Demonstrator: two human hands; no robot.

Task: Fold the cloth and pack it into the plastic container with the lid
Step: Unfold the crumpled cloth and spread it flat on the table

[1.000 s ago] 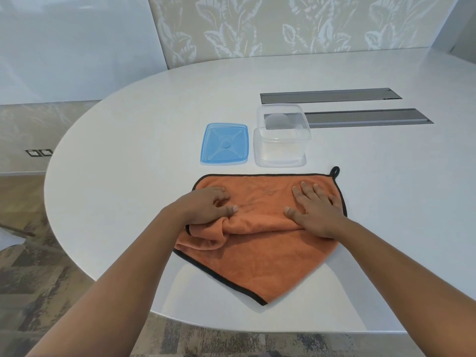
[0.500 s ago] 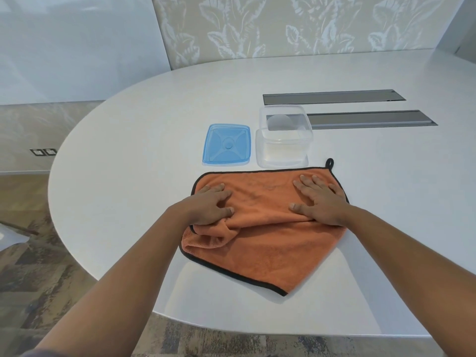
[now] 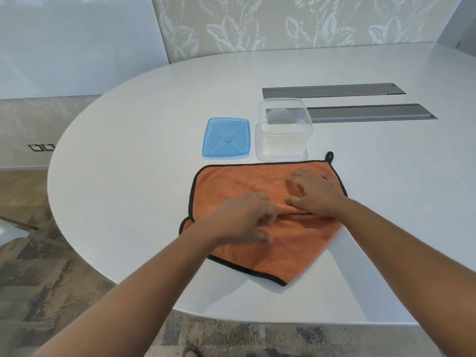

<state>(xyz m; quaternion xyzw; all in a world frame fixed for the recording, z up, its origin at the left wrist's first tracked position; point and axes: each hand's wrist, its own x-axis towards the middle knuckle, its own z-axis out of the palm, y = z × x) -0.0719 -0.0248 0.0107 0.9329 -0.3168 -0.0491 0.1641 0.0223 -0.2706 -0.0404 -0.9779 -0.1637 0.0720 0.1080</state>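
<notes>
An orange cloth with black trim lies on the white table, partly folded, with a ridge across its middle and one corner pointing at me. My left hand hovers blurred over the ridge with its fingers curled; whether it pinches the cloth is unclear. My right hand rests on the cloth's right half, fingers arched, thumb at the ridge. Just beyond the cloth stands the clear plastic container, uncovered. Its blue lid lies flat to the left of it.
Two grey cable slots are set into the table behind the container. The table's rounded near edge runs just below the cloth's corner, with patterned floor beyond it. A patterned wall stands at the back.
My left hand has slid right from the cloth's left edge to its middle. My right hand's fingers have lifted from flat to arched. The cloth's left corner now lies free.
</notes>
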